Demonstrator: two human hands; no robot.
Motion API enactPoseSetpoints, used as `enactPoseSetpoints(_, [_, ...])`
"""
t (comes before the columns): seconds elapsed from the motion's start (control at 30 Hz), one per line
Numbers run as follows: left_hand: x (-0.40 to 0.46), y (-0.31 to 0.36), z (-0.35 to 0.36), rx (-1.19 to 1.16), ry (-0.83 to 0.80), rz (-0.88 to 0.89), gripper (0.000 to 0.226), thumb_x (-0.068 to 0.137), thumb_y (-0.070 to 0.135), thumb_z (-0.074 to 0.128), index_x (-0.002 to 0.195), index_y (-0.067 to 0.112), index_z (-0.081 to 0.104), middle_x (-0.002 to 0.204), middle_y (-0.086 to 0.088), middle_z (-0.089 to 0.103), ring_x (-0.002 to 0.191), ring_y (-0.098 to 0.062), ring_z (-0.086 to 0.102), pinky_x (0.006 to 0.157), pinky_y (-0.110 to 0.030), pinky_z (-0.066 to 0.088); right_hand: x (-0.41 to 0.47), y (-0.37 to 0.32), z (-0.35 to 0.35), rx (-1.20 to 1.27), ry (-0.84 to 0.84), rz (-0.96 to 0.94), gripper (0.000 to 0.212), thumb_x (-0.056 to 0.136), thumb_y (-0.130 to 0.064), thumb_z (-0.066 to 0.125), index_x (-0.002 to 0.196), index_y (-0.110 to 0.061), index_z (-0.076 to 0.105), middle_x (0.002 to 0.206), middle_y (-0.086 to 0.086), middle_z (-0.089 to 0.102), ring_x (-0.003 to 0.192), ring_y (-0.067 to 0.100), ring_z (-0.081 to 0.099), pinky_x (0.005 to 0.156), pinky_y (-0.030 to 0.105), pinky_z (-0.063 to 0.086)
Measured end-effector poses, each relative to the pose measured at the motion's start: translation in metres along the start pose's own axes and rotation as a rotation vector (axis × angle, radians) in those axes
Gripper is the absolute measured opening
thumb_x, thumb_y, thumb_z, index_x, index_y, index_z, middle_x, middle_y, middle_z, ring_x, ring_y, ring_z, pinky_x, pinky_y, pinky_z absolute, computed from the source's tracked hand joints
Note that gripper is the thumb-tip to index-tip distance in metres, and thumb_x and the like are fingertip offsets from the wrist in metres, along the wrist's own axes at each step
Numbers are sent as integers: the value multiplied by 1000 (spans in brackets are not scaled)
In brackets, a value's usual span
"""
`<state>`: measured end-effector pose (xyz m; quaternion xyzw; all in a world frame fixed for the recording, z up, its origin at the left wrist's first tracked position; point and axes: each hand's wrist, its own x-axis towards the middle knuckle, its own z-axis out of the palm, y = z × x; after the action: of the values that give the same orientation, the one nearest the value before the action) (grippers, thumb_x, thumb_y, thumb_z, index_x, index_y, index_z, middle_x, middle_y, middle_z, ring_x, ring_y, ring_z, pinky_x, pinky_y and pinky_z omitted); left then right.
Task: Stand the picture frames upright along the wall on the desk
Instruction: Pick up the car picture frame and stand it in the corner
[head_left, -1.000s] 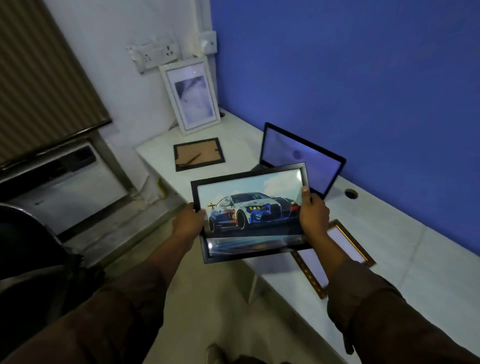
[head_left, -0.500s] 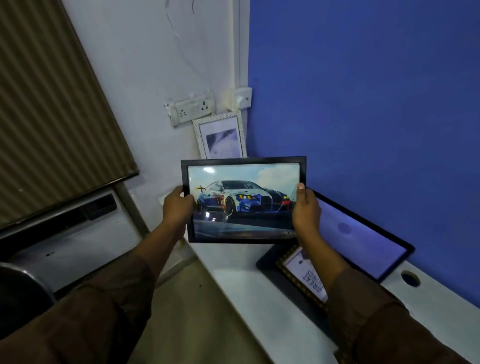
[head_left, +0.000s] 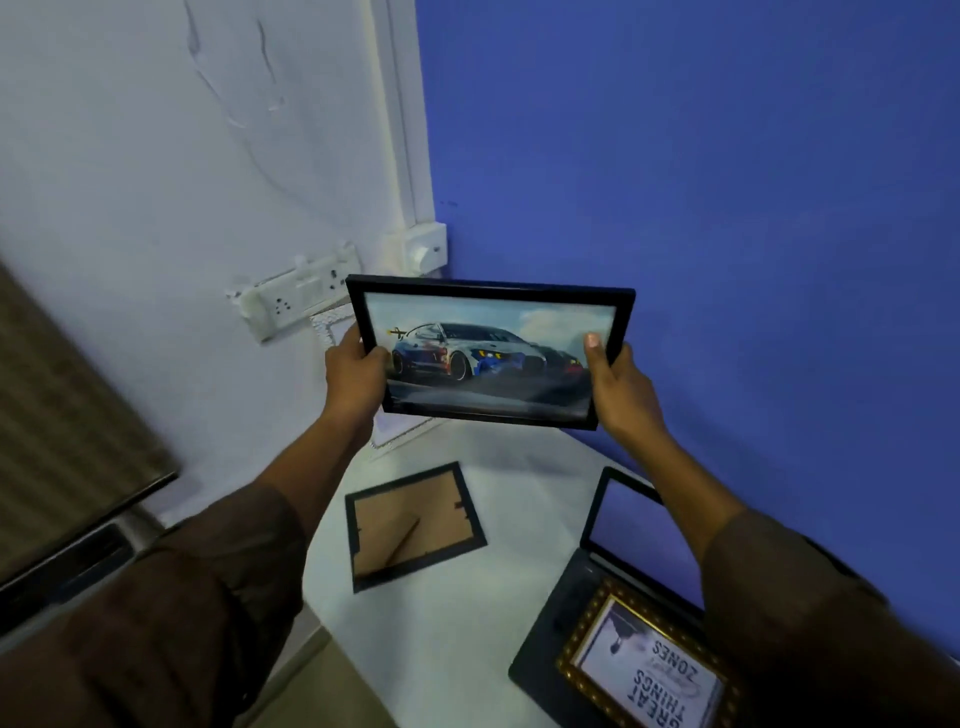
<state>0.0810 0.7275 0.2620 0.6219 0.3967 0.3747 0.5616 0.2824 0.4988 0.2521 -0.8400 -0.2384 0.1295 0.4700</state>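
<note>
Between both sets of fingers, over the desk corner: car frame (head_left: 491, 358) in carry, not yet set down.

I find the left hand (head_left: 358, 371) grasping the frame's left edge and the right hand (head_left: 621, 387) grasping its right edge, thumbs on the glass. It hangs above the desk (head_left: 467, 623), clear of the surface, near the blue wall (head_left: 727, 208). Its long axis runs hand to hand, level; the picture faces me, top edge tipped away. I judge the step as placing: next, lower the bottom edge to the desk beyond the fingertips and lean it on the wall. Below the fingers a face-down frame (head_left: 413, 525) and, nearer me, a gold frame (head_left: 649, 665) lie flat.
</note>
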Motion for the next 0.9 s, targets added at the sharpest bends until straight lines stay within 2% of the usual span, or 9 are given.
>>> enactPoseSetpoints(0.07, [27, -15, 23, 1, -65, 0, 55, 87, -6, 44, 129, 23, 64, 119, -8, 73, 106, -23, 71, 87, -35, 61, 20, 14, -1, -100, -25, 65, 112, 71, -99, 16, 151, -23, 37, 145, 8, 57, 125, 34, 58, 102, 51, 48])
enactPoseSetpoints(0.23, [111, -70, 84, 20, -252, -114, 48, 80, 5, 52, 120, 25, 69, 115, -6, 76, 106, -29, 72, 98, -51, 57, 81, 52, 11, -220, -41, 291, 132, 59, -106, 12, 150, -15, 43, 144, 14, 57, 124, 35, 58, 104, 47, 48])
enactPoseSetpoints(0.3, [140, -91, 108, 66, -343, -157, 46, 78, 9, 53, 119, 24, 69, 113, -7, 76, 103, -29, 72, 94, -46, 59, 101, 68, 18, -226, -39, 367, 128, 61, -104, 17, 147, -14, 47, 140, 16, 60, 121, 35, 59, 102, 45, 49])
enactPoseSetpoints(0.43, [175, -123, 150, 155, -491, -197, 31, 92, 0, 52, 121, 7, 62, 103, -12, 71, 94, -31, 67, 71, -27, 56, 125, 96, 29, -206, -1, 497, 113, 67, -97, 32, 140, -14, 55, 135, 15, 63, 118, 34, 60, 100, 42, 49])
enactPoseSetpoints(0.57, [200, -158, 190, 232, -609, -204, 36, 94, -2, 53, 126, 9, 61, 103, -3, 67, 98, -26, 64, 76, -27, 51, 139, 132, 38, -117, 32, 644, 150, 37, -110, 34, 150, -12, 44, 148, 12, 54, 130, 33, 55, 109, 44, 46])
enactPoseSetpoints(0.63, [205, -166, 206, 250, -662, -212, 31, 93, -1, 56, 121, 11, 63, 98, 2, 67, 95, -23, 63, 77, -28, 51, 143, 147, 40, -73, 56, 726, 157, 31, -110, 40, 154, -11, 37, 153, 11, 49, 135, 33, 51, 112, 46, 44])
enactPoseSetpoints(0.7, [207, -172, 215, 274, -690, -225, 30, 94, 0, 56, 117, 18, 61, 99, 0, 66, 94, -22, 62, 78, -31, 51, 145, 160, 42, -59, 72, 771, 159, 27, -109, 44, 153, -12, 38, 153, 11, 49, 136, 34, 51, 112, 47, 44])
enactPoseSetpoints(0.83, [215, -191, 223, 351, -703, -232, 29, 87, 13, 56, 115, 18, 62, 109, -15, 69, 102, -39, 65, 90, -51, 53, 149, 187, 46, -23, 84, 798, 150, 25, -106, 51, 145, -16, 49, 143, 9, 60, 126, 32, 59, 107, 48, 48])
enactPoseSetpoints(0.9, [221, -201, 225, 391, -722, -223, 50, 78, 28, 55, 127, 16, 61, 114, -21, 69, 103, -42, 66, 93, -59, 54, 150, 191, 49, 5, 92, 811, 147, 24, -105, 54, 142, -16, 51, 139, 10, 62, 122, 33, 61, 106, 50, 49])
